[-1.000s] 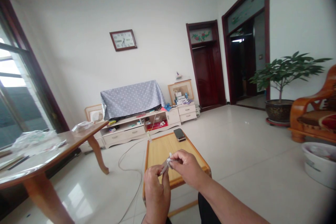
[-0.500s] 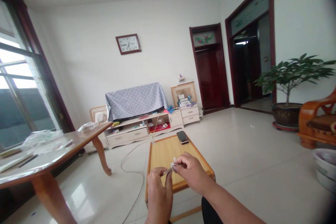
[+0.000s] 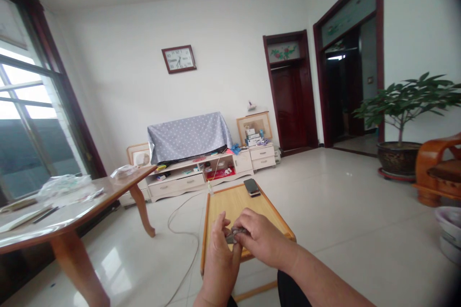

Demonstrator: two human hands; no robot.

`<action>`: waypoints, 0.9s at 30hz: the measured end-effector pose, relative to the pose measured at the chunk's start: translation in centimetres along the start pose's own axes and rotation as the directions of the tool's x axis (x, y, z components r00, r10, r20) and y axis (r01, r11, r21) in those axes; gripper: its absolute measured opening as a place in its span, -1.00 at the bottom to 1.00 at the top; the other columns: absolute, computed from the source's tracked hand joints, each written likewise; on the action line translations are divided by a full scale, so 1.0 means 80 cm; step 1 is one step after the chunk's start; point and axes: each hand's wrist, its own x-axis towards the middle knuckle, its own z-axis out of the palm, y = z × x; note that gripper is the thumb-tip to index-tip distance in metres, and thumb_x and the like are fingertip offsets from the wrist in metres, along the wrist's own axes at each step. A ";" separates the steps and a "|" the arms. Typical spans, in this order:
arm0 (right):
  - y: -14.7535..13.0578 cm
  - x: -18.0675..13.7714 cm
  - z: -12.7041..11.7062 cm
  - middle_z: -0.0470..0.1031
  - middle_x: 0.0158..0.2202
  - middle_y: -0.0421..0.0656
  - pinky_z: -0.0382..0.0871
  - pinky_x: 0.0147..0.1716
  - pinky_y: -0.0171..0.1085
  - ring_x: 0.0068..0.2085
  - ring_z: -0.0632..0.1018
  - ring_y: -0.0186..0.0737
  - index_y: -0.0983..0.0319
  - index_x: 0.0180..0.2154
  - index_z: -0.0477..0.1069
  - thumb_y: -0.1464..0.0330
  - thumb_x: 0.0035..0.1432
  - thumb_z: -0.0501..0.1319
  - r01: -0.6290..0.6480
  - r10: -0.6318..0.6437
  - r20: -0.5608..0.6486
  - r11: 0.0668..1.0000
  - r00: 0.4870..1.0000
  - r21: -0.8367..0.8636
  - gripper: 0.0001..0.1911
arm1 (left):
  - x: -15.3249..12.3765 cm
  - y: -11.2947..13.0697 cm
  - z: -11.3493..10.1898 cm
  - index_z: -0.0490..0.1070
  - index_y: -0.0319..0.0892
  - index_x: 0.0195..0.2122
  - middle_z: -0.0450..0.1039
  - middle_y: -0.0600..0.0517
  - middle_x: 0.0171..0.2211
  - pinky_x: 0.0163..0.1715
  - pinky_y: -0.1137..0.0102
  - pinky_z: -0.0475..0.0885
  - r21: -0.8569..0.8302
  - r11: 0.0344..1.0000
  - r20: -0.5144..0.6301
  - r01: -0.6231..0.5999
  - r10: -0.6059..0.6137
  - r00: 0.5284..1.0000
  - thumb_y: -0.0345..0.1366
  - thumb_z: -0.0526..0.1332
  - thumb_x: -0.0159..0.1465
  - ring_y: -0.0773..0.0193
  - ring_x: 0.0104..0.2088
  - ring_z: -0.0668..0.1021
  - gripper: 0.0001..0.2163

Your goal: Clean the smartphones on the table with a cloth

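My hands meet over the near part of a small wooden table (image 3: pixel 230 201). A small, thin grey object (image 3: pixel 230 239), metallic in look, sits between them; its kind is too small to make out. My right hand (image 3: pixel 264 240) pinches its right end, thumb and fingertips pressed together. My left hand (image 3: pixel 221 254) steadies the left end near the thumb, with the other fingers raised and partly curled. The fingers hide part of the object. Toward the table's far right corner lies a dark phone (image 3: pixel 251 187), apart from both hands.
A small clear bottle (image 3: pixel 210 189) stands at the table's far left corner. On the left is a larger table (image 3: pixel 90 211) with plastic bags (image 3: pixel 65 186). A cable (image 3: pixel 197 244) runs over the floor. Further off are a low white cabinet (image 3: pixel 180 188) and a potted plant (image 3: pixel 399 158).
My left fingers have lifted and loosened from their earlier pinch. The right hand has turned slightly and shifted left, closer to the left hand. A white bit at the right fingertips no longer shows.
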 end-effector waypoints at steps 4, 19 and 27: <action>0.004 0.002 -0.003 0.45 -0.22 -0.17 0.33 -0.21 -0.29 -0.22 0.49 -0.23 0.19 -0.25 0.47 0.49 0.24 0.22 -0.002 0.002 0.029 1.000 1.000 -0.015 -0.89 | 0.003 -0.004 -0.002 -0.01 -0.10 0.37 0.42 -0.18 0.05 -0.06 0.19 0.55 0.026 0.999 0.029 -0.040 0.039 0.999 -0.42 0.21 0.26 0.19 -0.08 0.58 -0.33; 0.020 0.007 -0.007 0.45 -0.26 -0.18 0.29 -0.23 -0.26 -0.23 0.48 -0.20 0.18 -0.30 0.41 0.44 0.24 0.21 -0.003 0.000 0.076 1.000 0.997 0.031 -0.95 | 0.009 0.007 -0.014 0.08 -0.05 0.34 0.39 -0.18 0.12 -0.01 0.19 0.53 0.054 0.997 0.097 -0.061 0.056 0.994 -0.47 0.22 0.23 0.20 -0.06 0.57 -0.35; 0.023 0.002 -0.032 0.44 -0.35 -0.22 0.29 -0.29 -0.29 -0.31 0.45 -0.24 0.18 -0.35 0.43 0.34 0.25 0.21 -0.112 0.119 -0.038 0.982 0.992 0.151 -0.89 | 0.017 0.003 -0.025 0.45 -0.12 0.02 0.57 0.01 -0.23 -0.16 0.28 0.47 -0.105 0.969 0.191 0.223 -0.200 0.961 -0.17 0.27 0.29 0.19 -0.20 0.58 -0.70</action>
